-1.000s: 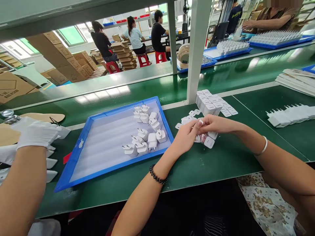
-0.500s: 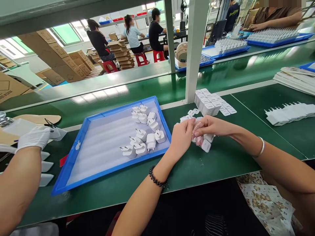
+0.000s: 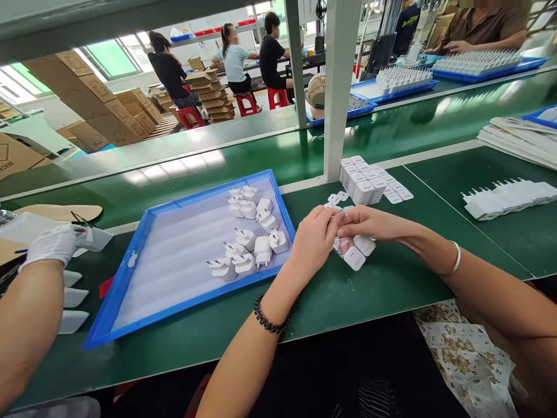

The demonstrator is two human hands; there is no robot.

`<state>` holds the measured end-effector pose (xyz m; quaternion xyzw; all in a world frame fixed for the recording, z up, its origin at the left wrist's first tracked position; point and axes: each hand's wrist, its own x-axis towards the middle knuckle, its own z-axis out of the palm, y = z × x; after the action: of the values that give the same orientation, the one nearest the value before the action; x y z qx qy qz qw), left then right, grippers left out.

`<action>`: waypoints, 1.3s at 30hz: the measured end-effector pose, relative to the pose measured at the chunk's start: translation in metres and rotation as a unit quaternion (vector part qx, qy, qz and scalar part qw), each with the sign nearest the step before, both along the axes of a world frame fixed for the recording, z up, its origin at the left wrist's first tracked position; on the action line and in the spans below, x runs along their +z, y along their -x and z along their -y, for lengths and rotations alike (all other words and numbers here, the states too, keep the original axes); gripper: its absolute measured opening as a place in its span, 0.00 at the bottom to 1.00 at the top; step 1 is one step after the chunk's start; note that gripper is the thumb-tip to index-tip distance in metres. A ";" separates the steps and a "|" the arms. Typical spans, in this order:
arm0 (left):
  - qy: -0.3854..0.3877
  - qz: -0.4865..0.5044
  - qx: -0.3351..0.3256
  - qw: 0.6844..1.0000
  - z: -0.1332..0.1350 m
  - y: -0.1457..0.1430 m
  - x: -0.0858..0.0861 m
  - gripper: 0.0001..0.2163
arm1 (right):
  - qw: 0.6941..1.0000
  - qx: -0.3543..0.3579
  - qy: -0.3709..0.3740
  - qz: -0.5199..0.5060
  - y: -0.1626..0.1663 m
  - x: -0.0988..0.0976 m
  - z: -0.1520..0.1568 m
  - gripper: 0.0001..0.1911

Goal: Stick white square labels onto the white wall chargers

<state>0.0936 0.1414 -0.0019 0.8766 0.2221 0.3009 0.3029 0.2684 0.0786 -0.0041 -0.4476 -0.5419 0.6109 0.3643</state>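
My left hand (image 3: 314, 237) and my right hand (image 3: 368, 223) meet over the green bench, fingertips pinched together. What they hold is mostly hidden behind the fingers. A pinkish, see-through patch (image 3: 347, 245) shows just below them. Under and beside the hands lie loose white rounded-square plastic pieces (image 3: 354, 259) with small print. Behind them stands a stack of similar white printed pieces (image 3: 365, 184). Left of my hands, a blue tray (image 3: 183, 309) with a pale lining bears several white plug adapters (image 3: 263, 251) with two metal pins.
At far left, a co-worker's gloved hand (image 3: 51, 244) holds a small white part beside several white pieces (image 3: 75, 298). A white post (image 3: 337, 93) rises behind the stack. More white plug parts (image 3: 507, 198) lie in a row at right, near stacked pale sheets (image 3: 520, 142).
My hands have drawn closer together, and the clear, shiny film seen between the fingers is now mostly covered. The whole view has shifted slightly.
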 end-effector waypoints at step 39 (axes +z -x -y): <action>-0.037 -0.250 0.125 0.959 -0.008 0.002 -0.004 0.18 | 0.942 -0.302 -0.100 0.106 -0.019 0.001 -0.010 0.21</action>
<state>0.0911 0.1490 -0.0062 0.8996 0.3873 0.1155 0.1652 0.2877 0.0887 -0.0027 -0.6139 -0.4746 0.3641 0.5151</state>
